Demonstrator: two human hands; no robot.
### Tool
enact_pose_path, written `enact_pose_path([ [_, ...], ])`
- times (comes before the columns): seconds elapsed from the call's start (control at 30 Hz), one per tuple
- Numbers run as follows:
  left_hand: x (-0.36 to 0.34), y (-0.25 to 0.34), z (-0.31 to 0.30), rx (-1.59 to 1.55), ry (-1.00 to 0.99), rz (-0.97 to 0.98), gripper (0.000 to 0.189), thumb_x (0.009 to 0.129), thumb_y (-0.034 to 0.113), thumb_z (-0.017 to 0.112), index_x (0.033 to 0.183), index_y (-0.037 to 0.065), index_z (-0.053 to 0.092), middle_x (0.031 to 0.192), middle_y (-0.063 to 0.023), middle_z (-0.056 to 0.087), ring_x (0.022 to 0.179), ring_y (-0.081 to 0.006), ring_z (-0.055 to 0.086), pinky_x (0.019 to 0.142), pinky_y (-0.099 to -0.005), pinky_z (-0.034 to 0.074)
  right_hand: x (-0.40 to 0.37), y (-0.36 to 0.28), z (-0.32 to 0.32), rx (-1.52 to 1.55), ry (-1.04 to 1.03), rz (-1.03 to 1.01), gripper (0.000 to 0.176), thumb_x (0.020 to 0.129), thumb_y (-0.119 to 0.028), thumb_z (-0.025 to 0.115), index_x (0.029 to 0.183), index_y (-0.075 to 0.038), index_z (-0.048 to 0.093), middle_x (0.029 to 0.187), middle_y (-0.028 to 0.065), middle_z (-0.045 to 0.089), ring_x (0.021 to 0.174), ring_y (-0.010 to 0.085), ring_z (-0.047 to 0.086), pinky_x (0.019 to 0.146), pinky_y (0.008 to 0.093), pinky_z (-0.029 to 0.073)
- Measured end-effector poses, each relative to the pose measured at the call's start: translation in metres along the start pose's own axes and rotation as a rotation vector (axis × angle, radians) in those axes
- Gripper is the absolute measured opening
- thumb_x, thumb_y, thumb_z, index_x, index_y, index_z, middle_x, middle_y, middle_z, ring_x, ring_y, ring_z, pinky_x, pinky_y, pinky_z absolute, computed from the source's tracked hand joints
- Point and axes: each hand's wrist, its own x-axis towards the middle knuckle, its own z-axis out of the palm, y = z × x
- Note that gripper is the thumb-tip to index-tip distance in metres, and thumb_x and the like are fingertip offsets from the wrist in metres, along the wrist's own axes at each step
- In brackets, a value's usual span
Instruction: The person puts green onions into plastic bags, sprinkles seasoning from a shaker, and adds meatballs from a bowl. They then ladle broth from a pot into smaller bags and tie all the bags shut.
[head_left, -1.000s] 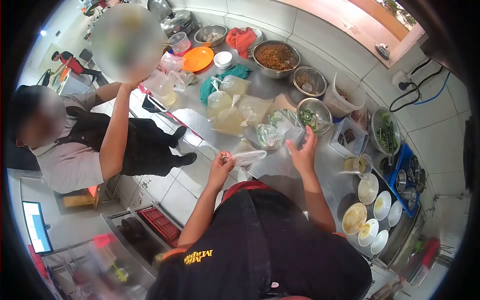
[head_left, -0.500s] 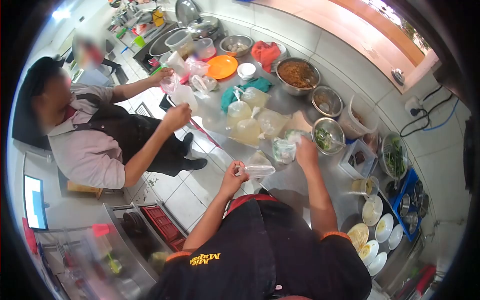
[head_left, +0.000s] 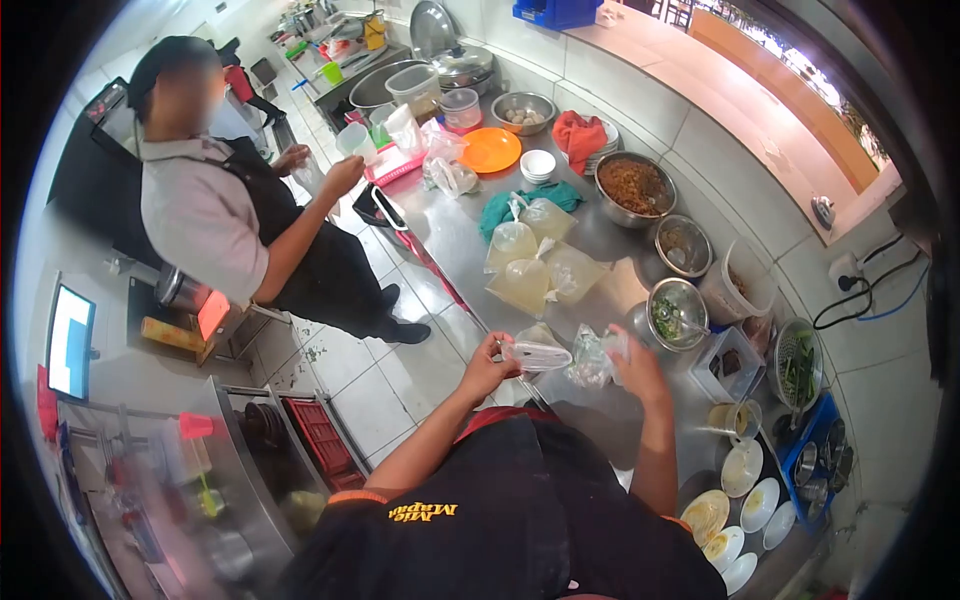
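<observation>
My left hand (head_left: 486, 368) pinches a clear plastic bag (head_left: 541, 356) with a pale edge, held over the near edge of the steel counter. Across from it, my right hand (head_left: 642, 373) is closed on a wisp of thin clear plastic (head_left: 619, 343). Just left of those fingers lies a plastic bag with white and green contents (head_left: 591, 362). Tied bags of yellowish liquid (head_left: 523, 284) rest farther back on the counter. A steel bowl of chopped greens (head_left: 675, 315) stands beyond my right hand.
A co-worker (head_left: 230, 200) stands at the left, handling clear plastic. Along the wall are a bowl of brown food (head_left: 633, 188), a clear tub (head_left: 738, 285) and a colander of greens (head_left: 797, 365). Several white bowls (head_left: 760, 503) sit at right; an orange plate (head_left: 490, 150) lies farther back.
The view has shifted. My right hand has drawn back from the green-and-white bag toward my left hand, with thin plastic in its fingers. The co-worker's hands have moved away from the counter's bags.
</observation>
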Motion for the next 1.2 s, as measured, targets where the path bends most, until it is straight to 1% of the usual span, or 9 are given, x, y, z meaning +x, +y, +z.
enact_pose_path([
  [0.13,0.004,-0.002,0.000,0.013,0.007,0.003,0.042,0.082,-0.004,0.061,0.116,0.010,0.040,0.110,-0.0110,0.049,0.088,-0.0218,0.063,0.078,-0.0338,0.058,-0.017,0.016,-0.008,-0.114,-0.330,0.014,0.026,0.081,-0.022,0.064,0.100,-0.004,0.064,0.098,0.0201,0.065,0.097,0.0396,0.060,0.082,0.0453,0.047],
  [0.37,0.001,0.011,0.006,0.085,-0.040,-0.182,0.061,0.081,0.014,0.073,0.125,0.013,0.030,0.112,-0.0136,0.054,0.086,-0.0208,0.064,0.075,-0.0365,0.056,-0.041,0.022,-0.013,-0.138,-0.177,0.180,0.028,0.080,-0.023,0.067,0.099,-0.001,0.064,0.093,0.0205,0.067,0.090,0.0370,0.064,0.077,0.0424,0.049],
  [0.47,-0.002,0.004,0.006,0.238,-0.132,-0.123,0.072,0.080,0.019,0.076,0.131,0.014,0.026,0.113,-0.0137,0.057,0.085,-0.0211,0.063,0.075,-0.0362,0.053,-0.047,0.020,-0.013,-0.081,-0.097,0.158,0.029,0.083,-0.024,0.065,0.096,0.002,0.063,0.089,0.0227,0.066,0.088,0.0396,0.063,0.074,0.0438,0.048],
  [0.57,-0.006,-0.013,0.010,0.275,-0.220,0.199,0.068,0.083,0.018,0.073,0.135,0.012,0.030,0.113,-0.0110,0.057,0.095,-0.0195,0.060,0.083,-0.0319,0.049,-0.058,0.010,-0.018,-0.113,-0.087,0.205,0.030,0.084,-0.026,0.065,0.095,0.002,0.064,0.085,0.0230,0.065,0.085,0.0397,0.063,0.072,0.0440,0.048],
  [0.67,0.002,-0.027,-0.001,0.549,-0.181,0.117,0.058,0.082,0.017,0.074,0.130,0.008,0.041,0.109,-0.0084,0.059,0.093,-0.0163,0.059,0.081,-0.0289,0.049,-0.056,0.009,-0.017,-0.088,-0.146,0.252,0.035,0.083,-0.030,0.067,0.093,0.003,0.064,0.077,0.0207,0.066,0.073,0.0345,0.066,0.067,0.0418,0.049],
  [0.7,0.002,-0.031,0.000,0.614,-0.092,0.183,0.036,0.085,0.019,0.071,0.115,0.004,0.056,0.095,-0.0053,0.064,0.085,-0.0115,0.059,0.076,-0.0277,0.048,-0.056,0.003,-0.021,-0.086,-0.188,0.297,0.036,0.083,-0.031,0.067,0.093,0.003,0.065,0.075,0.0203,0.066,0.071,0.0344,0.066,0.066,0.0416,0.049],
  [0.8,-0.005,-0.020,0.001,0.611,-0.048,0.185,0.023,0.088,0.021,0.067,0.102,0.003,0.062,0.079,-0.0028,0.064,0.076,-0.0085,0.058,0.071,-0.0266,0.048,-0.059,-0.012,-0.029,-0.084,-0.275,0.398,0.036,0.080,-0.030,0.070,0.092,0.003,0.065,0.078,0.0226,0.066,0.078,0.0372,0.065,0.068,0.0421,0.049],
  [0.93,-0.007,-0.014,-0.002,0.578,0.032,0.265,0.022,0.092,0.023,0.061,0.093,0.002,0.064,0.070,-0.0014,0.061,0.069,-0.0071,0.056,0.066,-0.0255,0.046,-0.071,0.038,-0.015,-0.196,-0.265,0.265,0.036,0.078,-0.030,0.073,0.091,0.003,0.066,0.080,0.0227,0.066,0.080,0.0372,0.065,0.070,0.0420,0.049],
  [1.2,-0.009,-0.024,-0.038,0.445,0.148,0.376,0.027,0.096,0.027,0.054,0.090,0.002,0.060,0.069,-0.0024,0.059,0.066,-0.0088,0.055,0.061,-0.0267,0.044,-0.085,0.033,-0.027,-0.026,-0.216,0.313,0.032,0.079,-0.020,0.070,0.103,0.000,0.062,0.088,0.0217,0.065,0.083,0.0357,0.064,0.073,0.0402,0.048],
])
